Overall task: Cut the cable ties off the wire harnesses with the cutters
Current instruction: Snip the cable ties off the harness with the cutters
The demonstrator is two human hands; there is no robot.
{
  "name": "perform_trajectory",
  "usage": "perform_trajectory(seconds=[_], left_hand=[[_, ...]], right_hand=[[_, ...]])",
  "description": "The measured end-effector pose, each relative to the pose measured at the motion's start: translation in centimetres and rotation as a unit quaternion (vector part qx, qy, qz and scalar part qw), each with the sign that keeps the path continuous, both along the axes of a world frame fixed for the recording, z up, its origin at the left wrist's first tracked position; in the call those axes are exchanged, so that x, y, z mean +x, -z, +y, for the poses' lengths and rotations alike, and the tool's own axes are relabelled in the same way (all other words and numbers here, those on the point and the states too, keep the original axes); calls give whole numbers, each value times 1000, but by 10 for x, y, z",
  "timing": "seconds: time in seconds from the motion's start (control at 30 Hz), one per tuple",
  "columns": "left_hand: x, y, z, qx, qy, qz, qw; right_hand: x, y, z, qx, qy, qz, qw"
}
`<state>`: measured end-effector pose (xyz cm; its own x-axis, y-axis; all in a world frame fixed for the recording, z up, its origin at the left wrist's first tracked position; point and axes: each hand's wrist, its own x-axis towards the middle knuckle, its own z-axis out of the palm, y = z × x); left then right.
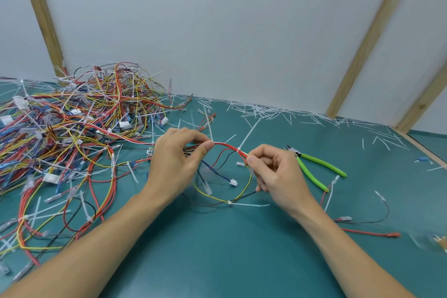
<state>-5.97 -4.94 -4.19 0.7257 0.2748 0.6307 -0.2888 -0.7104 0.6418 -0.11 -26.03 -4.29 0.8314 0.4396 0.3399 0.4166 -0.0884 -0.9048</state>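
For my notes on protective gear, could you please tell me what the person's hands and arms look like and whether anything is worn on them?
Both arms are bare up to the bottom edge of the picture: no sleeves show. The left hand and right hand wear no gloves, and no rings, watch or wristband can be seen. The nails that show are short and unpainted.

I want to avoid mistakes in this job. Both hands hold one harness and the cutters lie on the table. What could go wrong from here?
1. The cable tie sits tight on the red wires, so the cutters might nick the insulation.
2. To take the cutters, the right hand must let go; the harness could then sag and the tie turn away.
3. The second tie, low on the yellow loop, may be overlooked.
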Motion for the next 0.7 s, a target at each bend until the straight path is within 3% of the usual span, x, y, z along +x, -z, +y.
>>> perform_trajectory(seconds=[0.17, 0.27, 0.4, 0.5, 0.7], left_hand=[[-1, -2, -5, 75, -88, -75, 991], [-3, -1, -12, 79, -21, -71, 994], [-3, 8, -26, -22, 95, 37, 995], [-1, 10, -31, -98, 155, 70, 980], [2, 9, -28, -196, 163, 83, 963]], right_hand=[[-1, 4, 4, -3, 90, -46, 995], [-3, 4, 7, -18, 136, -116, 984], [-6, 6, 11, -52, 162, -189, 967], [-9, 10, 15, -108, 174, -240, 949], [-17, 8, 19, -185, 162, -328, 912]])
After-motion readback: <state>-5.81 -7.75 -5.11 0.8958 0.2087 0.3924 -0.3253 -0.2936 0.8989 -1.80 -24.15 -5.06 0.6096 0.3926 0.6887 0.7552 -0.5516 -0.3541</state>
